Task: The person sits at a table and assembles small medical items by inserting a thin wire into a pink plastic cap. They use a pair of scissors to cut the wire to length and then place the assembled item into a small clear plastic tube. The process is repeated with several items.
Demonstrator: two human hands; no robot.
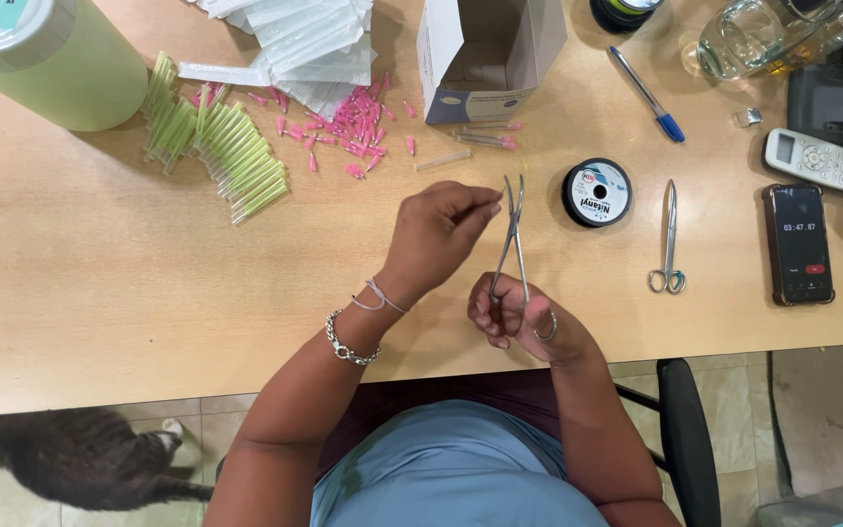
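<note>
On the wooden table (100, 293) I see my right hand (519, 317) closed around the forceps (512, 229), held upright; my left hand (441, 229) pinches at its tip, near the thread spool (596, 192).

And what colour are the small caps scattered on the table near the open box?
Pink. The small caps show clearly in the head view, on the wooden table.

Phone (798, 244), remote (814, 159), blue pen (647, 95), w/ spare scissors (669, 239) & thread spool (596, 192) nearby.
</note>
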